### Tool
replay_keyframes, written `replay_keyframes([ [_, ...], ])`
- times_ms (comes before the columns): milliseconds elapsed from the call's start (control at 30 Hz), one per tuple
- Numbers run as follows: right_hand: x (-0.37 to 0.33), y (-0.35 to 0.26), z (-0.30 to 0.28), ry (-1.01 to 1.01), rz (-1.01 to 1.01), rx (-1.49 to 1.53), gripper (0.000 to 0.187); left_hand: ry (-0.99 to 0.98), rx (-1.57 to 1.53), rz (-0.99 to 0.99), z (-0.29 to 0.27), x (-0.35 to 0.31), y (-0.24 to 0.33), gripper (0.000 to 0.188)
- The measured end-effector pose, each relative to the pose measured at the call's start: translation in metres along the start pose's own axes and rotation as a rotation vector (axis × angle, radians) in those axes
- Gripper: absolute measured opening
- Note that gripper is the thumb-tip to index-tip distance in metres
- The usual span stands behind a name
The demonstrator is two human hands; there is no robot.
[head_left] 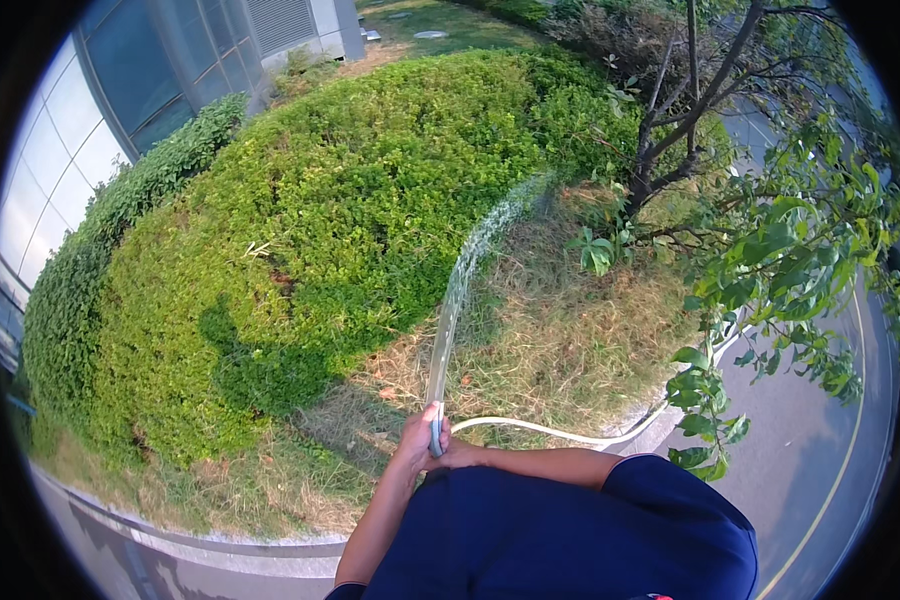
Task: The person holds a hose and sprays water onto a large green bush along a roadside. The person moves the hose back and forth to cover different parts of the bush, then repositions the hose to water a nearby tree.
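Observation:
My left hand [419,432] is closed around the end of a pale garden hose [562,434], its thumb near the mouth. Just below and to the right, my right hand [458,455] is closed on the hose too, its fingers mostly hidden. A stream of water [458,285] leaves the mouth, arcs away from me and breaks into spray. It comes down by the edge of a green hedge [370,180], near the foot of a small tree [638,185]. From my hands the hose curves right over dry grass [570,320] toward the pavement.
Leafy branches [770,250] hang at the right, close to my right side. A stone curb [260,552] edges the grass, with paved road [805,430] beyond it at the right. A glass-fronted building [135,70] stands at the far left behind the hedge.

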State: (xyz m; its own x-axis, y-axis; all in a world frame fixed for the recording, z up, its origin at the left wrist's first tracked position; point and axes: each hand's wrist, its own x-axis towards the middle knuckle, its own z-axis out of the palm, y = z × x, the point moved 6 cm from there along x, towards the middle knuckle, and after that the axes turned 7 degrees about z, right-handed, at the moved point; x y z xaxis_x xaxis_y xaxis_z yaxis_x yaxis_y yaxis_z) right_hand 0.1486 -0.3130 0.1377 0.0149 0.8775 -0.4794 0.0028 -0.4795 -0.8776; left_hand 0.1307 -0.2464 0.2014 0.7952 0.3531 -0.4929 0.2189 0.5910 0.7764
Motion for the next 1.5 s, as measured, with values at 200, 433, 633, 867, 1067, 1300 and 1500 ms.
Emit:
replay_keyframes([
  [200,0.008,0.014,-0.001,0.037,-0.014,0.023,0.039,0.108,-0.134,0.085,-0.009,-0.003,-0.004,0.046],
  [433,0.009,0.024,-0.001,0.045,0.078,0.028,0.065,0.051,-0.077,0.112,-0.009,-0.015,0.001,0.046],
  [633,0.004,0.015,-0.003,0.030,0.083,-0.050,0.056,-0.042,-0.160,0.167,-0.008,-0.019,-0.001,0.047],
  [867,0.000,0.004,0.004,0.047,0.044,-0.045,0.045,0.057,-0.101,0.218,-0.018,-0.022,-0.003,0.042],
  [1067,-0.002,0.003,0.007,0.041,0.079,-0.054,0.051,0.145,-0.113,0.281,-0.020,-0.034,0.002,0.041],
  [1300,-0.001,0.003,0.004,0.026,0.263,-0.142,0.055,0.187,-0.210,0.324,-0.022,-0.047,0.011,0.039],
  [1500,0.004,-0.001,0.005,0.048,0.224,-0.165,0.060,0.285,-0.258,0.319,-0.028,-0.052,0.013,0.038],
])
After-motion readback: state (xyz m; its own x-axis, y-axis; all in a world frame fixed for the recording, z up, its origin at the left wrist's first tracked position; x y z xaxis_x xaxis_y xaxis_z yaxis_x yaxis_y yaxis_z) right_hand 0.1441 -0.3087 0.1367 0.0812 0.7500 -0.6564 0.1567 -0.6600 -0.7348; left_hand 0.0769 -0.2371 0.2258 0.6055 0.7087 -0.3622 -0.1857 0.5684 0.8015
